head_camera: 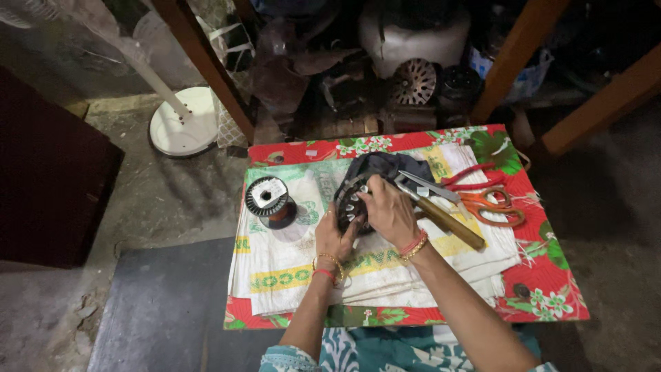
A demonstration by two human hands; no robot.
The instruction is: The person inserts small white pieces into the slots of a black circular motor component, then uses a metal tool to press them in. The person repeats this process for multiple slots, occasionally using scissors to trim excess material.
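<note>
A round dark metal motor stator (351, 200) with pale slots stands tilted on a white woven sack (385, 275). My left hand (333, 236) cups its lower edge from below. My right hand (389, 210) lies over its right side, fingers curled onto the rim. A dark cloth (389, 165) is bunched just behind the stator. Both wrists wear bangles.
A spool of copper wire (270, 201) stands left of my hands. To the right lie a wooden-handled tool (447, 222), metal shears (427, 186), red pliers (471, 177) and orange scissors (492, 205). A red floral cloth (544, 289) covers the low table. A white fan base (184, 120) stands far left.
</note>
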